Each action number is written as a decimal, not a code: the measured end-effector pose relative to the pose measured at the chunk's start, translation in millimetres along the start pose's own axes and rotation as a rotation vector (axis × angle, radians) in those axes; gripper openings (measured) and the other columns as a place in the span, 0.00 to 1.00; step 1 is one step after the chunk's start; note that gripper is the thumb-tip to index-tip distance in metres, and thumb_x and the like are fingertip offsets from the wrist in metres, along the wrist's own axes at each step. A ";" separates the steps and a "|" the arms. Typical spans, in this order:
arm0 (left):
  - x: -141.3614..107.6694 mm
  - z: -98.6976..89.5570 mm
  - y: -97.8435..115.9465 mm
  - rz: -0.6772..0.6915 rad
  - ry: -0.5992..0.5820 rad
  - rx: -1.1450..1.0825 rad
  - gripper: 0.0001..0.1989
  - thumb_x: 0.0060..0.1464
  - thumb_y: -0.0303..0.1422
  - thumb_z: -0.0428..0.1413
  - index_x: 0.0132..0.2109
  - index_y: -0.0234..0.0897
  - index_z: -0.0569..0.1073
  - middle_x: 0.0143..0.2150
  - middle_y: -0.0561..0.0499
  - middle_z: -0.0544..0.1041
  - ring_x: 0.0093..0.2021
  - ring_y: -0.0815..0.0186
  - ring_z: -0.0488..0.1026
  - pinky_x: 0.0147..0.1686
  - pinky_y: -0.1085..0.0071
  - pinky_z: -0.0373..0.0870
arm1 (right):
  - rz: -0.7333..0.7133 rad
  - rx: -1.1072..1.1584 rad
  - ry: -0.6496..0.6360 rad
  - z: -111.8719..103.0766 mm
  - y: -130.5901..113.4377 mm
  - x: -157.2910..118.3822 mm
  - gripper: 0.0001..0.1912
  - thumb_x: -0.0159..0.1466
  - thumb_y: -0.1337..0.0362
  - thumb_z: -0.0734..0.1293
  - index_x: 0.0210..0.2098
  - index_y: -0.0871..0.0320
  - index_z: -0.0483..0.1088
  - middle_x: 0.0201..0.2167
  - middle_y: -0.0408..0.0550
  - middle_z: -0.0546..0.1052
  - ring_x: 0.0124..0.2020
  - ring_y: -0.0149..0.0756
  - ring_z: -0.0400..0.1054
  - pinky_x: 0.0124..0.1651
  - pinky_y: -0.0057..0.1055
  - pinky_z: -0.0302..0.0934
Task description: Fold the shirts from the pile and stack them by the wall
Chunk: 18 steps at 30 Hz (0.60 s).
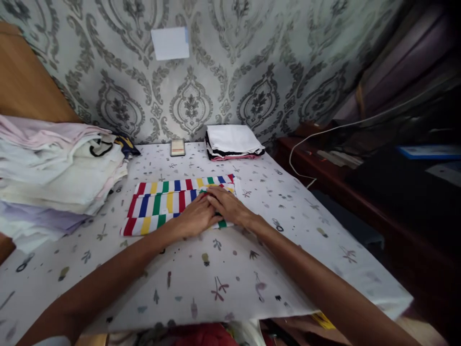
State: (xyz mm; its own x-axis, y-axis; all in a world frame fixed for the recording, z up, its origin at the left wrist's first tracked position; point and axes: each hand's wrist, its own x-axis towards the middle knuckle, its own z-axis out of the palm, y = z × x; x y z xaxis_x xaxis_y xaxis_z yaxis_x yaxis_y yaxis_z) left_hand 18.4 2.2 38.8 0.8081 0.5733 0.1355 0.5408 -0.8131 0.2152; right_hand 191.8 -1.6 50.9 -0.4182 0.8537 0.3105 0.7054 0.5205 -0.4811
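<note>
A folded garment (144, 206) with red, yellow, green and blue stripes on white lies on the patterned white sheet. My left hand (196, 217) rests flat on its right half, fingers stretched out. From the other side, my right hand (230, 205) lies on the same part of the cloth, its fingers meeting and partly overlapping those of my left hand. Neither hand appears to grasp the fabric, though some fingertips are hidden where the hands cross. The garment's folds run lengthwise from left to right.
On the left stands a tall pile of pale clothes (65, 178). A neat stack of folded clothes (234, 139), white on top, sits near the wall, with a small framed card-like item (177, 147) beside it. A white cable (334, 127) hangs over dark furniture at right.
</note>
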 end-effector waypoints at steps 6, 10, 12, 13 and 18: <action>-40.5 -9.5 -14.8 -0.128 -0.116 -0.009 0.38 0.68 0.54 0.35 0.73 0.34 0.49 0.76 0.40 0.47 0.76 0.59 0.40 0.72 0.55 0.37 | -0.003 -0.141 0.041 27.5 14.6 -1.2 0.26 0.73 0.55 0.53 0.65 0.57 0.64 0.65 0.57 0.69 0.67 0.46 0.60 0.68 0.50 0.56; -81.2 -21.1 -24.7 -0.222 -0.137 0.005 0.39 0.67 0.56 0.32 0.74 0.36 0.46 0.77 0.43 0.44 0.76 0.61 0.39 0.73 0.55 0.33 | -0.017 -0.265 0.019 28.9 12.1 -5.6 0.27 0.73 0.54 0.53 0.66 0.57 0.64 0.66 0.57 0.67 0.68 0.48 0.59 0.69 0.50 0.56; -101.2 -25.3 -30.2 -0.272 -0.124 0.028 0.39 0.67 0.56 0.32 0.75 0.38 0.46 0.77 0.45 0.45 0.76 0.60 0.40 0.73 0.55 0.34 | -0.021 -0.293 0.012 29.4 10.6 -5.3 0.27 0.73 0.54 0.53 0.66 0.56 0.64 0.67 0.56 0.66 0.68 0.48 0.59 0.68 0.51 0.57; -110.5 -26.9 -33.2 -0.298 -0.120 0.042 0.38 0.67 0.56 0.32 0.75 0.38 0.45 0.77 0.46 0.45 0.76 0.60 0.40 0.73 0.55 0.35 | -0.022 -0.301 0.013 29.7 9.9 -5.0 0.27 0.73 0.54 0.53 0.66 0.56 0.64 0.67 0.56 0.66 0.68 0.48 0.59 0.68 0.51 0.57; -146.2 -34.8 -51.6 -0.386 -0.092 0.098 0.39 0.67 0.56 0.33 0.74 0.38 0.46 0.76 0.46 0.48 0.76 0.58 0.42 0.72 0.53 0.39 | 0.006 -0.305 0.002 29.6 7.5 -4.4 0.26 0.73 0.55 0.53 0.66 0.54 0.64 0.67 0.55 0.66 0.68 0.48 0.59 0.68 0.50 0.57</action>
State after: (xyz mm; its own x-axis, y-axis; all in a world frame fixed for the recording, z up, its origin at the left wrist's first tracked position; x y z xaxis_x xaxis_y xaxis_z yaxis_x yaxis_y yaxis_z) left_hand -135.7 -36.1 41.5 0.5561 0.8308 -0.0250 0.8248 -0.5479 0.1395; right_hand 182.0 -0.9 21.7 -0.4130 0.8564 0.3099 0.8471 0.4862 -0.2146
